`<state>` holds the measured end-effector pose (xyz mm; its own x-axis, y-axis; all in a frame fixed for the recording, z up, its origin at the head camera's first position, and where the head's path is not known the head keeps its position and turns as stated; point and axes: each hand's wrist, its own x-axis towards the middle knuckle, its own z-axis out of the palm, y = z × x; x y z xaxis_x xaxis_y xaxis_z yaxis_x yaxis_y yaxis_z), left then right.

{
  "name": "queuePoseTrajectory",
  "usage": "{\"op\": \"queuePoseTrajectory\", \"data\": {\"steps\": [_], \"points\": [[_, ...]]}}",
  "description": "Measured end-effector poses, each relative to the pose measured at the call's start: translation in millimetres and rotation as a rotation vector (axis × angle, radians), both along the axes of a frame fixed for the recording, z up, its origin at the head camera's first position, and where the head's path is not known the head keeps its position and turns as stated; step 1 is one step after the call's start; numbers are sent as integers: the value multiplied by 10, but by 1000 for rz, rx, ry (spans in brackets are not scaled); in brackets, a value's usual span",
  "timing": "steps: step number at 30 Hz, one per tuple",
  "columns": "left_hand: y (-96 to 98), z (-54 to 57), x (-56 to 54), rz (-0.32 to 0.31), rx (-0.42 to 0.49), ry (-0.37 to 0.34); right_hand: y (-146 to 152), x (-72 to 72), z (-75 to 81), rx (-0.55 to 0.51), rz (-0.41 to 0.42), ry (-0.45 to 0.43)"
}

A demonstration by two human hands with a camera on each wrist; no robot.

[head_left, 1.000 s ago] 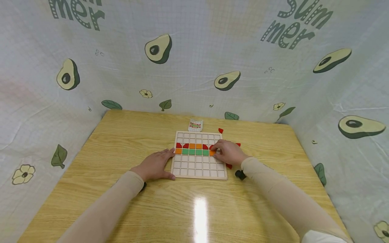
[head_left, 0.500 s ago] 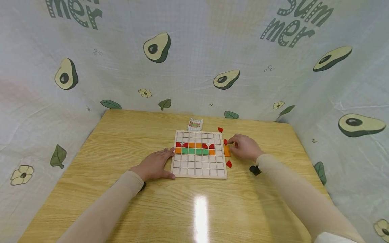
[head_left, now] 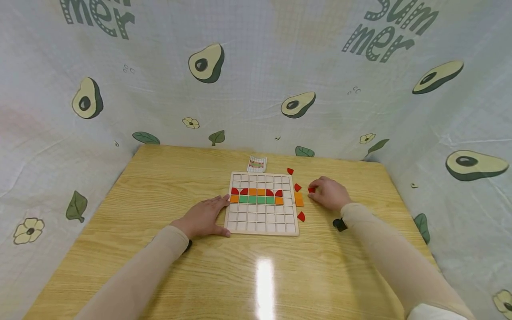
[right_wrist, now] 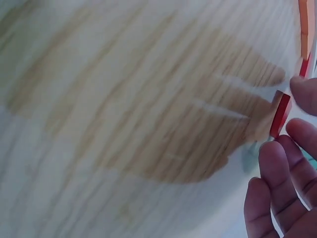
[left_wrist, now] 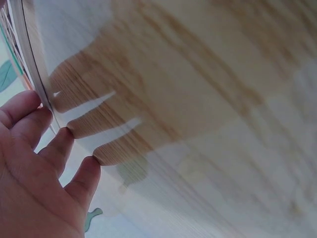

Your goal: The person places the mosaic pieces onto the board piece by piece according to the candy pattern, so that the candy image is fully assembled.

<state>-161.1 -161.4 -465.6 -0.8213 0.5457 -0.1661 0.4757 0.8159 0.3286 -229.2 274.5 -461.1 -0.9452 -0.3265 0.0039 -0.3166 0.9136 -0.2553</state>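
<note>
The spread left hand point(head_left: 206, 218) touches the grid board point(head_left: 262, 218), which lies between the hands; the right hand point(head_left: 330, 194) has fingertips at a red piece point(head_left: 311, 190), though whether pinched I cannot tell. A low, careless sweep leftward could scatter the orange piece point(head_left: 299, 199) beside it.

Bright, even head view, white glare streaking the table point(head_left: 208, 275) — both wrist views dimmer, hazy, softly blurred

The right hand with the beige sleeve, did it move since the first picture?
Yes. In the head view, the right hand was over the board's right side; now it is farther right, completely off the board.
</note>
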Motion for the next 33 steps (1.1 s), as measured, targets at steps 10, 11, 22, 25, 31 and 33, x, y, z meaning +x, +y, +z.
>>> {"op": "queuePoseTrajectory", "data": {"steps": [10, 11, 22, 25, 31, 33], "points": [[2, 5, -4, -5, -2, 3, -21, -9, -29, 59, 25, 34], [2, 7, -2, -7, -2, 3, -18, -8, -29, 58, 27, 34], [-4, 16, 8, -5, -15, -2, 12, 18, -39, 46, 49, 5], [-6, 16, 11, -6, -9, 4, 20, 13, -38, 29, 82, 3], [-1, 23, 12, -2, 5, 6, 14, 8, -14, 12, 112, -26], [5, 26, 10, -2, 6, 4, 19, 10, -8, 14, 114, -34]]}}
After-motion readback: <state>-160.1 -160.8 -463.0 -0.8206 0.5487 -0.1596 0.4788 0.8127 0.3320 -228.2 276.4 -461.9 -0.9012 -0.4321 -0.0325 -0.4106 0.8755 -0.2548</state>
